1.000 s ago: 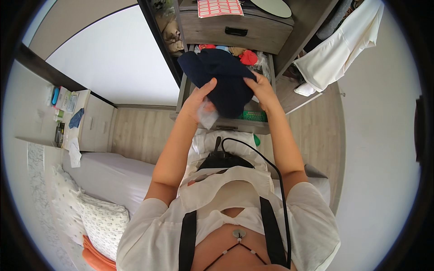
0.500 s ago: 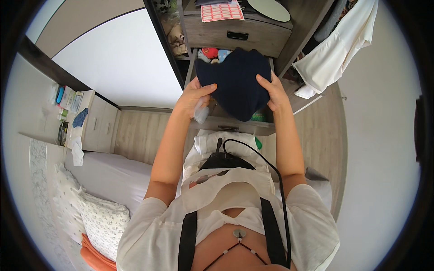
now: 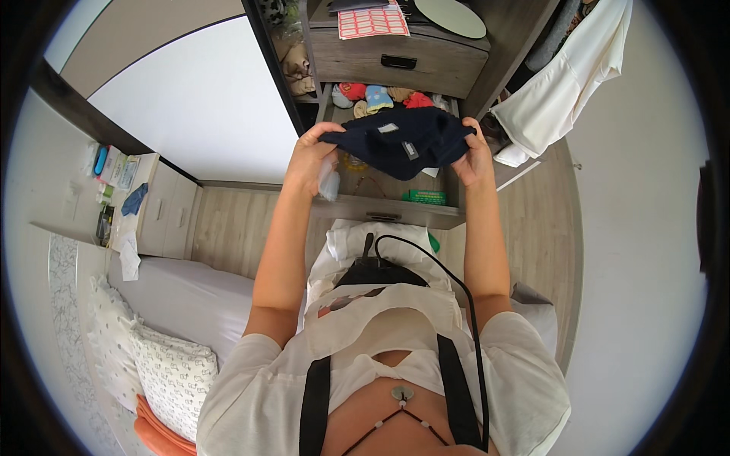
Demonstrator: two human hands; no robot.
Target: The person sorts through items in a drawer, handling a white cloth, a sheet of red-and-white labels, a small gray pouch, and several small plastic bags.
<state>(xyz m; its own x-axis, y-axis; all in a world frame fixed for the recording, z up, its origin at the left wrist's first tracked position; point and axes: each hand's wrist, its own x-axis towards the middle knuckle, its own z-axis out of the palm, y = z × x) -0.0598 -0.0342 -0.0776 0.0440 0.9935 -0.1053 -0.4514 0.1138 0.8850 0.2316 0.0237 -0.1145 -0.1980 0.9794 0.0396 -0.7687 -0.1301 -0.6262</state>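
A dark navy knit hat (image 3: 403, 140) is stretched between both my hands above the open drawer (image 3: 346, 205), two small pale labels showing on it. My left hand (image 3: 310, 156) pinches its left edge. Below those fingers hangs a crumpled clear plastic piece (image 3: 328, 185), apparently in the same hand. My right hand (image 3: 475, 156) grips the hat's right edge, thumb on top. Behind the hat, several rolled bundles of cloth (image 3: 378, 97) in red, blue and beige line the drawer's far end. A green box (image 3: 426, 197) lies at its near right corner. The hat hides the drawer's middle.
A closed drawer (image 3: 433, 64) sits just beyond, with a red-and-white printed sheet (image 3: 372, 20) and a round mirror-like disc (image 3: 450, 17) on top. White clothing (image 3: 563, 91) hangs at right. A bed (image 3: 190, 292) is at left, near a small cabinet (image 3: 171, 205).
The hat has been tilted and spread wider, so its labels now show and more of the drawer is uncovered. My hands have moved slightly apart.
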